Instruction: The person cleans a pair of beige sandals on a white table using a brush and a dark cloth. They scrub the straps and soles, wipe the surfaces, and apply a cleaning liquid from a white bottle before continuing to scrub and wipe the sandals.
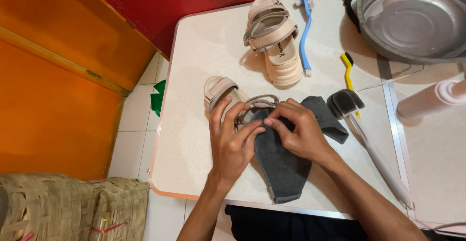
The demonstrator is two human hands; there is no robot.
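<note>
A beige strapped sandal (219,89) lies on the cream table (194,47), mostly covered by a dark grey cloth (284,166) and my hands. My left hand (232,141) rests on the sandal with its fingers spread over the straps. My right hand (297,130) pinches the grey cloth against the sandal's strap, fingertips meeting those of the left. A second matching sandal (274,40) lies farther back on the table, untouched.
A blue brush (306,32), a yellow brush (348,71) and a long white-handled sponge brush (369,146) lie to the right. A steel basin (412,18) and a white bottle (432,98) stand at the far right. Woven baskets (73,207) sit on the floor left.
</note>
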